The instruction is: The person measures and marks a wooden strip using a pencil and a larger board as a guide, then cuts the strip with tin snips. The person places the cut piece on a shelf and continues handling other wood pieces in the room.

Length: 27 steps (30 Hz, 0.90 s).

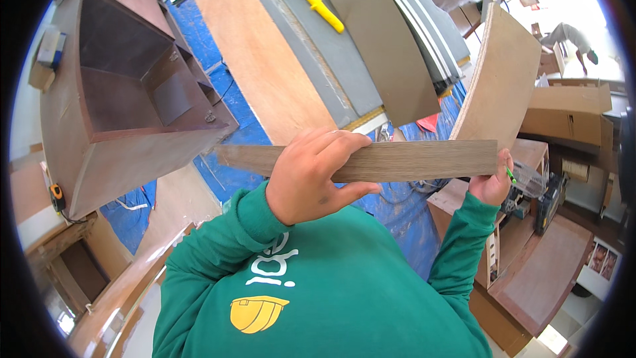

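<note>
A long, narrow wood-grain board lies level across in front of my chest. My left hand is closed around it left of the middle, with the fingers over the top edge and the thumb along the lower edge. At the board's right end my right hand pinches it from below and behind; part of those fingers is hidden by the board. A thin green pen or pencil sticks out beside the right fingers. Both forearms wear green sleeves.
A brown open cabinet stands at left, with an orange-and-black tape measure near it. Yellow-handled snips lie on stacked panels ahead. A curved plywood panel and cardboard box are at right. Blue sheeting covers the floor.
</note>
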Each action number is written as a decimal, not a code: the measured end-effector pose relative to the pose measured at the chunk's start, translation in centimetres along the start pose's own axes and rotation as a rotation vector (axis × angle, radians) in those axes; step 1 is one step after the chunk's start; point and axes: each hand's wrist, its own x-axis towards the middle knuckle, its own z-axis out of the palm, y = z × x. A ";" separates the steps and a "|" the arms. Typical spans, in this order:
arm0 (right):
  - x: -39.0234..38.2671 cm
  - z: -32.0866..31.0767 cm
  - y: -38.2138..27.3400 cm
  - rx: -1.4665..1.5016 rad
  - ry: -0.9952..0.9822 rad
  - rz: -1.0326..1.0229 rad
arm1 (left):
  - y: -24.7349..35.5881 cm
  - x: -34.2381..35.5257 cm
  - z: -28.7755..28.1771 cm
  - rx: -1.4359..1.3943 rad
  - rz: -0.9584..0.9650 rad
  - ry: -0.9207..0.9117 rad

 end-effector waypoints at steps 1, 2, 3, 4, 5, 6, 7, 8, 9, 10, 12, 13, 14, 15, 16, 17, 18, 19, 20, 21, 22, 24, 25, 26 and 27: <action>-0.1 -0.4 -0.1 -0.015 0.060 0.010 | 0.2 0.0 0.5 -0.004 -0.008 -0.022; -0.3 -0.8 -0.2 -0.010 0.036 0.004 | 0.5 -0.1 0.9 -0.006 -0.016 -0.044; -0.5 -1.2 -0.3 -0.009 0.055 0.003 | 0.7 -0.1 1.4 -0.006 -0.024 -0.067; -0.7 -1.6 -0.3 -0.008 0.074 0.003 | 0.9 -0.1 1.9 -0.007 -0.019 -0.077; -0.9 -2.0 -0.3 -0.013 0.097 -0.001 | 1.1 -0.1 2.4 -0.008 -0.015 -0.087; -1.0 -2.4 -0.4 -0.018 0.120 -0.004 | 1.3 -0.1 2.8 -0.008 -0.012 -0.096; -1.1 -2.8 -0.4 -0.020 0.173 -0.002 | 1.5 -0.1 3.1 -0.005 -0.026 -0.123; -1.2 -3.2 -0.4 -0.028 0.150 -0.007 | 1.7 -0.2 3.4 -0.002 -0.039 -0.148; -1.2 -3.6 -0.4 -0.033 0.157 -0.007 | 1.9 -0.2 3.7 0.003 -0.053 -0.173; -1.3 -3.9 -0.4 -0.029 0.168 -0.003 | 2.0 -0.1 4.0 -0.003 -0.048 -0.176; -1.3 -4.6 -0.4 -0.033 0.152 0.001 | 2.2 0.0 4.6 -0.015 -0.044 -0.179; -1.4 -4.9 -0.4 -0.034 0.178 0.011 | 2.4 0.1 4.9 -0.011 -0.040 -0.183; -1.5 -5.1 -0.4 -0.030 0.152 0.007 | 2.5 0.1 5.1 -0.009 -0.038 -0.188; -1.5 -5.4 -0.4 -0.030 0.159 0.009 | 2.6 0.2 5.3 -0.008 -0.037 -0.194; -1.5 -5.6 -0.5 -0.028 0.193 0.017 | 2.7 0.2 5.4 0.000 -0.037 -0.199; -1.5 -5.8 -0.5 -0.026 0.172 0.011 | 2.9 0.3 5.6 0.006 -0.039 -0.205; -1.6 -5.9 -0.5 -0.022 0.178 0.011 | 3.0 0.3 5.7 0.012 -0.041 -0.211; -1.6 -6.1 -0.5 -0.016 0.199 0.009 | 3.1 0.3 5.8 0.015 -0.039 -0.210; -1.6 -6.2 -0.5 -0.021 0.195 0.011 | 3.1 0.3 5.9 0.018 -0.037 -0.209; -1.6 -6.3 -0.5 -0.024 0.206 0.011 | 3.2 0.3 6.1 0.024 -0.037 -0.208; -1.6 -6.4 -0.5 -0.026 0.241 0.015 | 3.2 0.3 6.2 0.019 -0.037 -0.209; -1.6 -6.7 -0.5 -0.027 0.219 0.012 | 3.2 0.3 6.3 0.016 -0.040 -0.212; -1.6 -6.8 -0.5 -0.021 0.229 0.015 | 3.2 0.4 6.4 0.013 -0.042 -0.210; -1.6 -7.0 -0.5 -0.029 0.219 0.011 | 3.2 0.3 6.5 0.011 -0.044 -0.209; -1.5 -7.1 -0.4 -0.032 0.219 0.010 | 3.3 0.3 6.5 0.011 -0.047 -0.208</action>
